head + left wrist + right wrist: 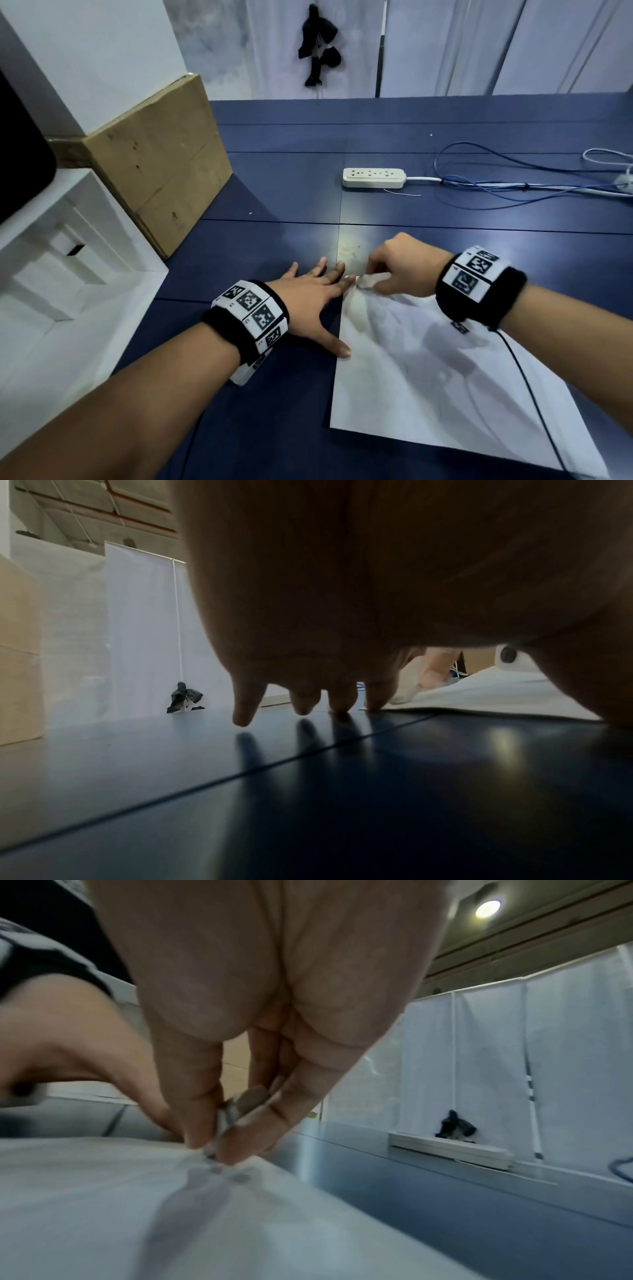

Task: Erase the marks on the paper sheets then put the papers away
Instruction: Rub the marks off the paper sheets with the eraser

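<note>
Paper [428, 383] corner under eraser [368, 281]

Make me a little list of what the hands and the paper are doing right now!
left hand: spread flat, fingers straight, its index fingertip and thumb on the paper's left edge
right hand: pinches a small eraser at the paper's far left corner
paper: white sheet lying on the blue table
marks: too faint to tell
power strip: farther back on the table, away from the paper
cardboard box: on the left
</note>
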Demonstrator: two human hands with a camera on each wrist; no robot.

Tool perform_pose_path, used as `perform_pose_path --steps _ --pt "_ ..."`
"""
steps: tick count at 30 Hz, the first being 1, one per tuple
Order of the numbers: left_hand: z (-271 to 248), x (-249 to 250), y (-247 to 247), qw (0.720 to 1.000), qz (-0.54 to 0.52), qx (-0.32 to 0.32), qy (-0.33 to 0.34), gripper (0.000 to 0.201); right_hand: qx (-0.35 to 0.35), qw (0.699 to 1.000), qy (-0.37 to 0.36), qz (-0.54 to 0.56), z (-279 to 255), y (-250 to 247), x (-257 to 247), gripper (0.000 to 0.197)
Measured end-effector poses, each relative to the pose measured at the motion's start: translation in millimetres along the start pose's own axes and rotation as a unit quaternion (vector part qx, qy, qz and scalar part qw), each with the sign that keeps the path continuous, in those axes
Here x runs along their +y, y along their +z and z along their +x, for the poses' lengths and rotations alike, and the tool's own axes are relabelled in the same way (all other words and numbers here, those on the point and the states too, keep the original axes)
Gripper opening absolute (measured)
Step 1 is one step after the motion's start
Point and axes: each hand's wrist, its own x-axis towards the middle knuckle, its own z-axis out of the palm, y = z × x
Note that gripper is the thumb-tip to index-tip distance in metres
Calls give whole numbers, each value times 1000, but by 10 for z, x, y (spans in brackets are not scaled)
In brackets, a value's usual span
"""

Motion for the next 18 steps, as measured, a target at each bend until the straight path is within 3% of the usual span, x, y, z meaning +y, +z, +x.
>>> perform_pose_path --steps 6,11,13,18 --pt "7 -15 7 1000 -15 -19 -13 137 -108 990 -87 36 -339 132 -243 29" --pt "-6 28 -39 999 -10 -37 -27 137 2 1000 -14 12 12 36 -9 30" --pt "-11 40 -56 999 -9 -40 -31 137 8 1000 -26 -2 -36 55 -6 28" --pt "-2 49 -58 999 -8 -40 -34 139 -115 988 -100 31 -379 113 -236 28"
